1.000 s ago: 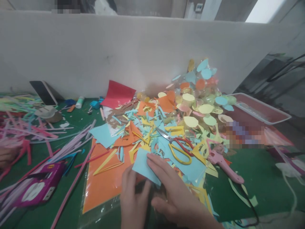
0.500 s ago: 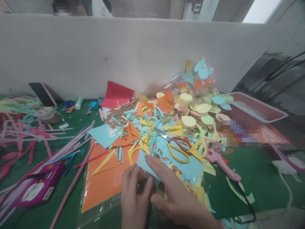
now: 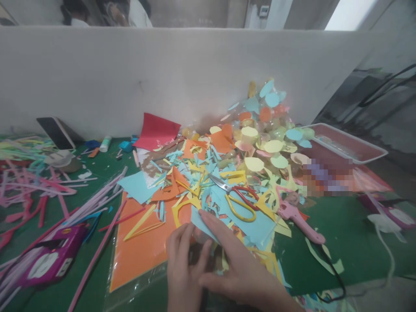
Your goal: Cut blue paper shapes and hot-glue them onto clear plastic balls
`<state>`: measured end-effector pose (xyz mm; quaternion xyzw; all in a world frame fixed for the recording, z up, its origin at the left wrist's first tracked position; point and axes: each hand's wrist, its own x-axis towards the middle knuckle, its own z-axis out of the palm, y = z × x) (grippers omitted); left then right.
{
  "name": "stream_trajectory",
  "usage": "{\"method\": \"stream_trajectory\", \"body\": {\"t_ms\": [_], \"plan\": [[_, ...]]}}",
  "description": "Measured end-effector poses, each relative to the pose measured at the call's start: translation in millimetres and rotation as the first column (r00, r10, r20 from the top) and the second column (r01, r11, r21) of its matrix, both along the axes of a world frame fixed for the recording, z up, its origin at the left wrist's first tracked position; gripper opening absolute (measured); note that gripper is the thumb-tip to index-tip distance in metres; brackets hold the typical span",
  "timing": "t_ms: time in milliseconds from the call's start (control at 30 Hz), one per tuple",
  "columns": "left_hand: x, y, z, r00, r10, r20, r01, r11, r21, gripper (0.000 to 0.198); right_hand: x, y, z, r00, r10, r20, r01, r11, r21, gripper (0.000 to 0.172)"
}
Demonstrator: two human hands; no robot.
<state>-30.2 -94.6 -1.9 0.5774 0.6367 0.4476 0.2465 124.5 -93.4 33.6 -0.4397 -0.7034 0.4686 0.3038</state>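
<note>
A small light blue paper piece [image 3: 200, 222] is between my hands at the front middle. My right hand [image 3: 238, 264] has its fingers pressed along the paper's upper face. Curled beneath it, my left hand [image 3: 184, 260] supports the underside; a rounded, see-through shape shows dimly between its fingers, mostly hidden. Just beyond the hands lie scissors [image 3: 221, 183] with red and yellow handles, slightly apart, on blue sheets and cut scraps. Left of my left hand, orange paper [image 3: 139, 255] lies in a clear sleeve. A pink glue gun [image 3: 302, 223] rests to the right.
Clear rounded pieces topped with paper discs [image 3: 254, 164] are heaped against the white partition [image 3: 113, 78]. A pink tray [image 3: 351, 147] stands at right. Pink straws, a purple box [image 3: 53, 255], a phone [image 3: 56, 132] and red paper [image 3: 156, 130] lie left. People are behind the partition.
The paper stays in my hands, with only a slight shift of the fingers. My view has moved slightly, so most things on the table appear a little further left.
</note>
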Motion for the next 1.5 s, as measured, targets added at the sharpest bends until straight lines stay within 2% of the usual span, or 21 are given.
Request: {"method": "stream_trajectory", "body": {"t_ms": [267, 533, 733, 933, 1167, 1367, 1500], "plan": [[0, -3, -7.7, 1.000, -0.015, -0.012, 0.015, 1.000, 0.000, 0.039, 0, -2, 1.0, 0.996, -0.020, -0.091, 0.014, 0.998, -0.066, 0.088], [5, -2, 3.7, 0.999, 0.012, -0.033, -0.011, 0.999, 0.030, 0.043, -2, -2, -1.2, 0.939, -0.146, -0.310, 0.056, 0.958, -0.283, 0.080], [4, -5, 3.8, 0.997, -0.019, -0.076, 0.020, 1.000, 0.022, 0.043, -2, -3, -8.8, 0.913, -0.182, -0.364, 0.075, 0.954, -0.291, 0.062], [9, -1, 5.6, 0.990, 0.032, -0.141, -0.018, 0.995, 0.099, 0.046, -3, -2, -20.0, 0.861, -0.214, -0.461, 0.096, 0.959, -0.265, 0.063], [12, -2, 5.9, 0.989, 0.011, -0.150, 0.005, 0.995, 0.101, 0.045, -5, -1, -15.6, 0.882, -0.245, -0.403, 0.092, 0.928, -0.362, 0.056], [11, -1, 2.7, 0.985, 0.000, -0.173, 0.024, 0.990, 0.137, 0.040, -4, 5, -0.5, 0.897, -0.234, -0.374, 0.108, 0.938, -0.329, 0.053], [12, 0, 2.3, 0.984, -0.012, -0.176, 0.036, 0.991, 0.132, 0.039, -4, 5, -0.6, 0.907, -0.234, -0.349, 0.118, 0.939, -0.324, 0.054]]}}
